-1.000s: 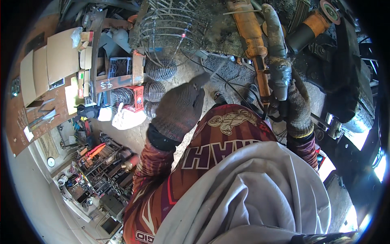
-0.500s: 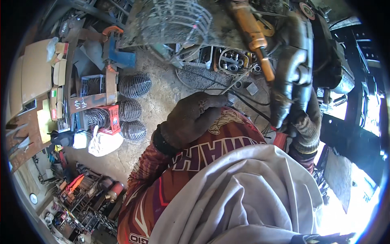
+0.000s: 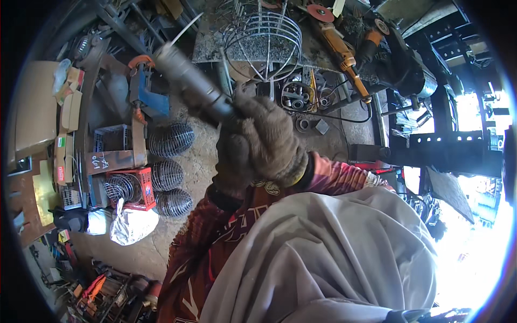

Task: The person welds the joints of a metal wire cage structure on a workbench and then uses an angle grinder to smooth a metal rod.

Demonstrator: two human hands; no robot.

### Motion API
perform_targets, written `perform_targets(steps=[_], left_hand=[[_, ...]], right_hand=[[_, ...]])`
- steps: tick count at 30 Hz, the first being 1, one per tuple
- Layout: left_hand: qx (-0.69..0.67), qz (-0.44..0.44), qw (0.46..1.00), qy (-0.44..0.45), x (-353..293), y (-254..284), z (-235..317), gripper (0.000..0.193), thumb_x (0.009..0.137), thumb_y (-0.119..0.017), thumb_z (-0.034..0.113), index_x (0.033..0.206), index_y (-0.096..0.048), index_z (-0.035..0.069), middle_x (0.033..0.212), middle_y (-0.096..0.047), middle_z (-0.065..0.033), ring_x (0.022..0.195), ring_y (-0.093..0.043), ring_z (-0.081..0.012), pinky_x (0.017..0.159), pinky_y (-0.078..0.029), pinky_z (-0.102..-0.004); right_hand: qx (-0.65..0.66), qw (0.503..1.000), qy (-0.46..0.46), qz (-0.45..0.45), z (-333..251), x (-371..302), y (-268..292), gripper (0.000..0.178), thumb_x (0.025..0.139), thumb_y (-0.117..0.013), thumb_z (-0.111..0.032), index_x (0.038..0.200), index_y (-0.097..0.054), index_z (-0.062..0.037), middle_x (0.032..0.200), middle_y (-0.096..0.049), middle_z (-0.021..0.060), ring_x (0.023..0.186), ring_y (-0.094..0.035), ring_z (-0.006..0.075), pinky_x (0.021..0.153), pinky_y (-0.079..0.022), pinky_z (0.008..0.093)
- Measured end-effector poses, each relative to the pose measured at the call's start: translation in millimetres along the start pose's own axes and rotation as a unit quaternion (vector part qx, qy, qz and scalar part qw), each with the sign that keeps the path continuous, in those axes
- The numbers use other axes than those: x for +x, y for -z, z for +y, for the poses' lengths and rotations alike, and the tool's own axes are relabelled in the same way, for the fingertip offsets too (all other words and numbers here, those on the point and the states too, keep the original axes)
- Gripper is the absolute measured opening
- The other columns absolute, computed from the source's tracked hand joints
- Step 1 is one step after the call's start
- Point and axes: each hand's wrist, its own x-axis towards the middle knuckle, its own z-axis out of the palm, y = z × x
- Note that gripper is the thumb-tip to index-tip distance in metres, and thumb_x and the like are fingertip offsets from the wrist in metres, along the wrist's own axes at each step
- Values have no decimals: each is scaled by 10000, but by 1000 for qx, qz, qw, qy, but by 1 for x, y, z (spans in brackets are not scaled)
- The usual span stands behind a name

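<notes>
A person in brown work gloves holds a grey tool (image 3: 191,81) raised in front of the chest. The right hand (image 3: 269,142) wraps tightly around its lower end; the left hand (image 3: 231,167) sits just beneath, pressed against the right, its grip unclear. The tool's long axis runs diagonally, pointing up and left, above a cluttered workshop floor near a wire basket (image 3: 264,37).

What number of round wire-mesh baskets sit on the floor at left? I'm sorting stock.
3 round wire-mesh baskets: upper one, middle one, lowest one beside the red plastic crate. More may be hidden.
</notes>
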Motion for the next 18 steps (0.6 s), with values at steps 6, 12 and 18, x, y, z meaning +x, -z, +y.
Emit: perform_targets(steps=[6,12,18], left_hand=[[41,46,997,43,11,31,17,372,1001,-509,311,1231,-559,22,1060,-628,-90,956,-623,-208,874,-557,-405],[-174,77,977,99,23,54,14,322,924,-604,228,1175,-571,29,1079,-611,-114,871,-633,-195,769,-611,-458],[-158,-43,976,143,52,63,-10,391,890,-653,257,1198,-559,35,1119,-611,-130,884,-646,-220,731,-623,-439]], right_hand=[[23,1000,9,11,-3,-1,-11,442,949,-621,-218,1324,-568,11,1094,-656,227,951,-661,400,821,-537,427],[256,897,-350,-82,51,9,-10,500,1048,-546,-375,1353,-558,20,1111,-675,122,977,-651,185,859,-525,330],[530,748,-386,-105,77,47,-31,431,1057,-537,-353,1317,-595,-15,1078,-677,65,927,-640,135,853,-533,310]])
